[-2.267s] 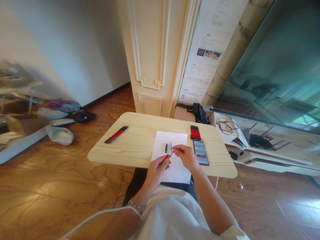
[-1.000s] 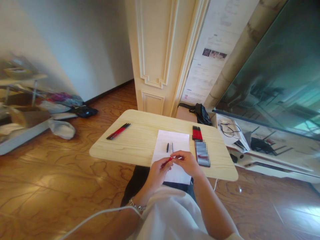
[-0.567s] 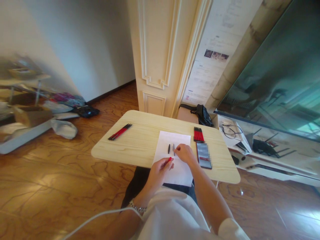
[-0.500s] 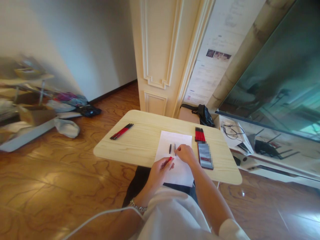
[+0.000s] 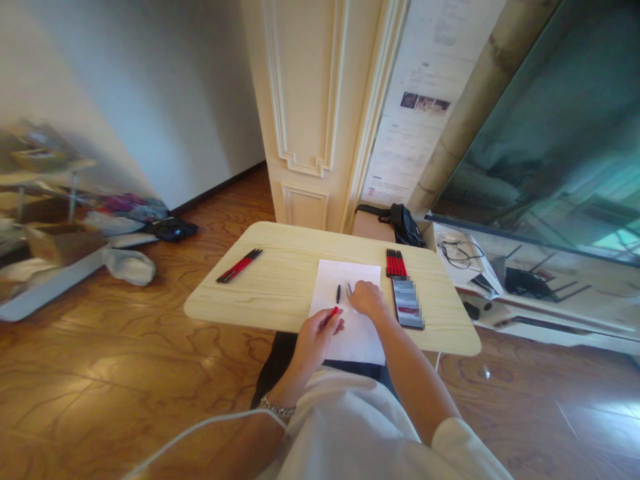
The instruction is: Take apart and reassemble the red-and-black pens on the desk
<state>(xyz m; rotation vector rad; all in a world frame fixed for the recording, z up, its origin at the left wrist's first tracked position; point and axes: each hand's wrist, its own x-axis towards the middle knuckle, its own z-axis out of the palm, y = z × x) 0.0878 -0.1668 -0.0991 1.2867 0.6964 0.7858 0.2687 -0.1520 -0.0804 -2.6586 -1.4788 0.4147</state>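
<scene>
My left hand (image 5: 320, 330) is closed around a red pen barrel (image 5: 335, 311), whose red end shows above the fingers. My right hand (image 5: 367, 299) is bent down over the white paper (image 5: 355, 340), fingers pinched at a thin dark pen refill (image 5: 350, 288); its lower part is hidden under the hand. Between the hands and slightly farther off, a short black pen piece (image 5: 339, 293) lies on the paper. Several red-and-black pens (image 5: 397, 263) lie side by side on the right, with a phone (image 5: 408, 303) just below them.
More red-and-black pens (image 5: 240, 266) lie bunched on the left of the light wooden table (image 5: 280, 293). Behind it stand a cream panelled door (image 5: 305, 100) and a black bag (image 5: 405, 223). A white cable (image 5: 200, 425) runs by my left forearm.
My right hand has shifted slightly and now covers more of the refill. The left hand still holds the red barrel. The whole view has moved a little.
</scene>
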